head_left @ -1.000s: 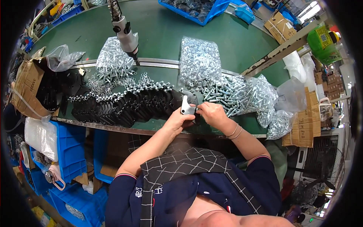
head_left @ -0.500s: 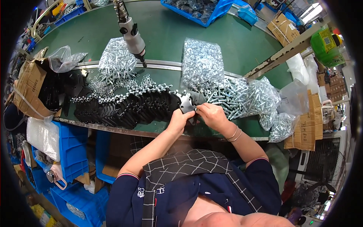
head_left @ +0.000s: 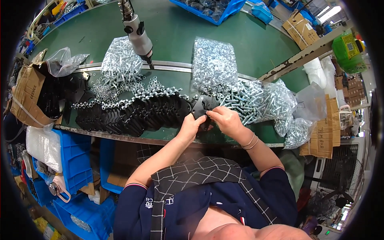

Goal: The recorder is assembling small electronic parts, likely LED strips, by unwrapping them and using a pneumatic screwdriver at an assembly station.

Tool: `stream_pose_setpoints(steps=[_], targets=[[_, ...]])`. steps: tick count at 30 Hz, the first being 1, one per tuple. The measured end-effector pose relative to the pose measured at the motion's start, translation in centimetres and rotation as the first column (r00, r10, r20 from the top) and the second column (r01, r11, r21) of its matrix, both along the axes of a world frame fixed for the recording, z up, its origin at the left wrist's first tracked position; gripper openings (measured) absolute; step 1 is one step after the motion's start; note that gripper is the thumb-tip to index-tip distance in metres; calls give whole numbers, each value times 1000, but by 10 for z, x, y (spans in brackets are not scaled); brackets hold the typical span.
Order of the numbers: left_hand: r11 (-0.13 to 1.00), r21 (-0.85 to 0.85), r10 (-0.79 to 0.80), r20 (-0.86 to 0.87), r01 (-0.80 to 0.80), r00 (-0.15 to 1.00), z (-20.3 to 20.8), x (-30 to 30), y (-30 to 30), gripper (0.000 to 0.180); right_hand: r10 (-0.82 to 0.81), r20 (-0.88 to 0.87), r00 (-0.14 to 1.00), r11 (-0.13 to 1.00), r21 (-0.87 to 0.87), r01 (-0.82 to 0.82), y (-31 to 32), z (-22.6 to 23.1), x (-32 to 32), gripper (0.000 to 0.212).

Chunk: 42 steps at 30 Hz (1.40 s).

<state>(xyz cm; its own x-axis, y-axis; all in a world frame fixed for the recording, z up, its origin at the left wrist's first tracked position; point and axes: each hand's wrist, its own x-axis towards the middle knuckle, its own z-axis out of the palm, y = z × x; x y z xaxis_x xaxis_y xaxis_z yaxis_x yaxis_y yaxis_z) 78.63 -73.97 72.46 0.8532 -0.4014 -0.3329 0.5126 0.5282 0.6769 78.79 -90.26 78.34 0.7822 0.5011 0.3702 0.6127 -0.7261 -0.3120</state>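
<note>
Near the front edge of the bench, my left hand [head_left: 189, 127] grips a dark flat metal plate [head_left: 198, 107] by its near end. My right hand [head_left: 226, 120] is closed in a pinch against the plate's right side; whatever its fingertips hold is hidden. To the left lies a long row of overlapping black plates [head_left: 138, 114], with small bolts and nuts [head_left: 156, 93] along its far side. Loose silver bolts [head_left: 248, 98] are heaped just beyond and right of my right hand. Behind my hands stands a clear bag of small silver fasteners [head_left: 215, 62].
A power screwdriver [head_left: 140, 40] hangs over the green bench [head_left: 172, 36]. Another fastener bag [head_left: 121, 58] stands left of it. A cardboard box [head_left: 32, 94] holds black plates at the left edge. Blue bins [head_left: 76, 156] stand below left. A metal rail [head_left: 172, 66] crosses the bench.
The plate has tilted in my hands, so its face looks dark instead of bright. Both hands stay close together at nearly the same place. The whole view has shifted slightly.
</note>
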Motion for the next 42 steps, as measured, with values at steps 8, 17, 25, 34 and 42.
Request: stream_pose_setpoints(steps=[8,17,25,34,42], targets=[[999,33,-21,45,19,999,-8,3,-3,22,0,-86,996,1000,8,1,-10,-9,1,20],[999,47,-20,29,18,999,-5,4,-1,20,3,-83,997,1000,14,-2,-4,-3,4,15],[999,42,-28,34,27,999,-7,5,-1,19,62,-45,997,986,-153,-68,-3,0,6,15],[998,52,-26,49,23,998,-8,4,0,19,127,-66,990,971,-197,-137,-3,8,10,17],[998,68,-11,44,8,999,-16,4,-2,19,154,-16,988,965,-215,-154,-1,11,8,19]])
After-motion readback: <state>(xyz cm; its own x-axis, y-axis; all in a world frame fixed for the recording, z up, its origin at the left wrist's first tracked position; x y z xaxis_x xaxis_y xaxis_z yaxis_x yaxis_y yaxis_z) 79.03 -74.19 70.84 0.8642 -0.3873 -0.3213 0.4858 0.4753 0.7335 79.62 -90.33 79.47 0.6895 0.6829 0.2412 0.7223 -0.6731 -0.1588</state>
